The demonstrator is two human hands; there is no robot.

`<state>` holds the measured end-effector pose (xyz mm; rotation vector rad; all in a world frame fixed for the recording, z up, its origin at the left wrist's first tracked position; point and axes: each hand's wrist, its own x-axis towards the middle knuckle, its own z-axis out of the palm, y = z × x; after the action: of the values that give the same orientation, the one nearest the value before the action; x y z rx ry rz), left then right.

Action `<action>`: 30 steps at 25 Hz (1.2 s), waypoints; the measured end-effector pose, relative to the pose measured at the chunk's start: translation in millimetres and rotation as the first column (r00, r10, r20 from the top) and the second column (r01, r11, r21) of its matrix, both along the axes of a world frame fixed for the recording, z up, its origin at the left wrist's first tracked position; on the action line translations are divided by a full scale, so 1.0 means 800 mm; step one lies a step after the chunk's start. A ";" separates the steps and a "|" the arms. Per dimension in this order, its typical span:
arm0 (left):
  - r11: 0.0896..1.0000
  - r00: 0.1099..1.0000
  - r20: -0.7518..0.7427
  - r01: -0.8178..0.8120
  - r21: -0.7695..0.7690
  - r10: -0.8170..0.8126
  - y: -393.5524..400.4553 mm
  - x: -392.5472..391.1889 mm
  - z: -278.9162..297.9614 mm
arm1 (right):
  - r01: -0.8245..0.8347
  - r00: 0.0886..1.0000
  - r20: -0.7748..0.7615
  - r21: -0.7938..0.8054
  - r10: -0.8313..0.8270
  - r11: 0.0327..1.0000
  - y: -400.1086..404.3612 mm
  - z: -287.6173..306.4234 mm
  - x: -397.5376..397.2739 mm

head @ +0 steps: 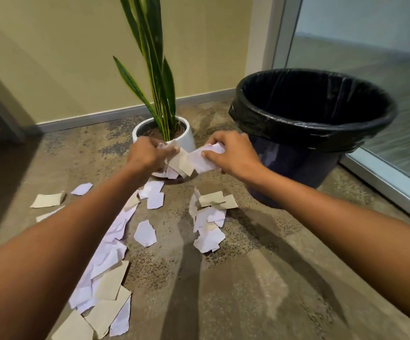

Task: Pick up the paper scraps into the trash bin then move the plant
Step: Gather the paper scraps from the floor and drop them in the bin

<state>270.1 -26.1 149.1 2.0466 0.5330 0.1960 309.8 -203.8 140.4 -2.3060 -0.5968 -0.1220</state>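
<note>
Brown speckled floor [235,290] runs up to a yellow wall at the far side, and paper scraps [147,233] lie all over the near left and the middle of it. Both hands are up in front of the plant [154,69], which stands in a white pot [186,136] by the far wall. The left hand [145,153] is curled round a bunch of scraps [181,164], white and tan ones that hang down from it. The right hand [233,153] pinches more white paper [204,158] with its fingers and thumb. The two bunches touch in the middle.

The trash bin [316,123] is on the right, very close to the right hand, with a black bag over its rim and its top wide open.

To do this step well, I think it is best to squeeze both bunches tight so no bits slip out. Then carry them right over the open bin, not just to its edge, and let go low inside. Loose bits hanging down could fall on the way. Many scraps are left on the floor, so the plant should wait.
</note>
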 end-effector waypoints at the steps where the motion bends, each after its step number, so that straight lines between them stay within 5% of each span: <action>1: 0.999 0.998 0.059 -0.030 -0.039 0.032 -0.006 0.004 0.016 | 0.014 0.998 0.067 0.028 -0.016 1.000 -0.003 0.017 -0.001; 7: 0.946 0.943 0.323 0.032 -0.321 0.078 -0.070 0.026 0.093 | 0.167 0.891 0.382 0.231 -0.248 0.958 -0.043 0.104 0.010; 16: 0.905 0.937 0.342 0.201 -0.374 -0.066 -0.180 0.060 0.100 | 0.466 0.861 0.201 0.056 -0.467 0.883 -0.118 0.107 0.041; 24: 0.876 0.934 0.344 0.244 -0.415 -0.097 -0.192 0.063 0.094 | 0.408 0.893 0.155 0.119 -0.423 0.905 -0.126 0.102 0.053; 30: 0.950 0.957 0.274 0.173 -0.259 -0.100 -0.139 0.047 0.053 | 0.093 0.940 0.291 0.283 -0.178 0.954 -0.071 0.096 0.022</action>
<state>307.9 -137.1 191.3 1.7395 0.2386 0.2817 327.4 -260.4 217.2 -2.0754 -0.5385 -0.6100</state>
